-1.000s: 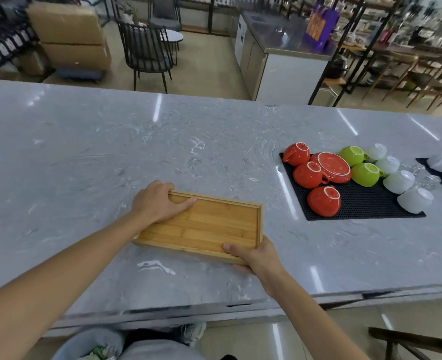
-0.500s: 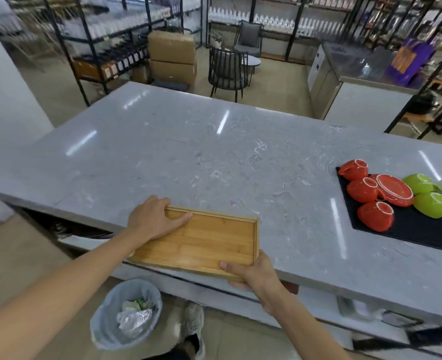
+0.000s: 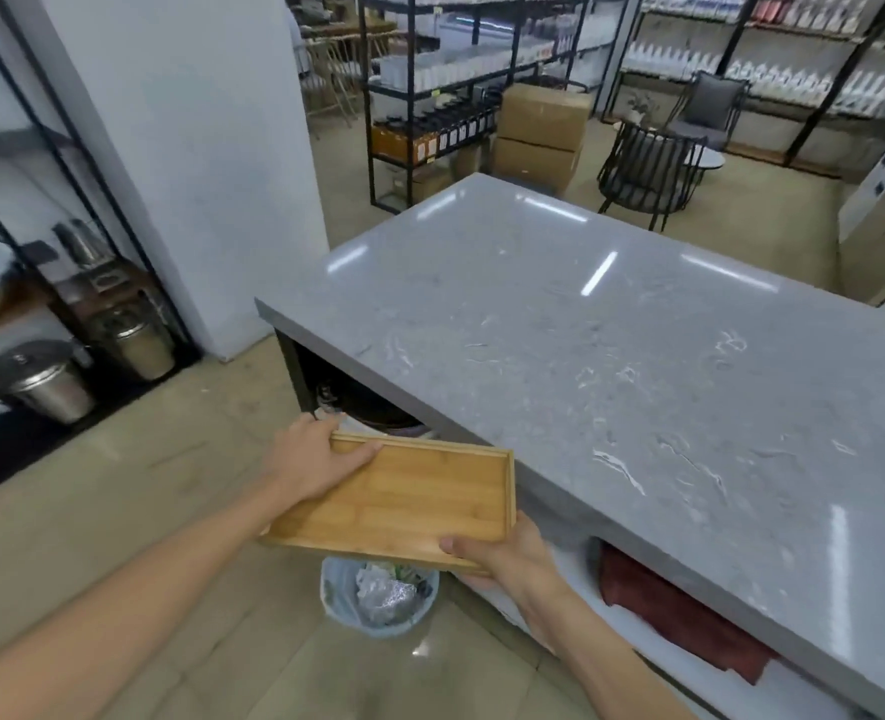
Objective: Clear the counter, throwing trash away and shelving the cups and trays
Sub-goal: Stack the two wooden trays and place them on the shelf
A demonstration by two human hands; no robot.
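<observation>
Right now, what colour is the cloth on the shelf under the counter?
Dark red cloth, seen in the head view, lying on the white shelf beneath the grey counter.

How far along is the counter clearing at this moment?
Done: the visible stretch of the grey counter is bare, and the bin below holds trash. In hand: the left hand and right hand hold the bamboo tray off the counter's edge. Left: shelving it; cups are out of view.
</observation>
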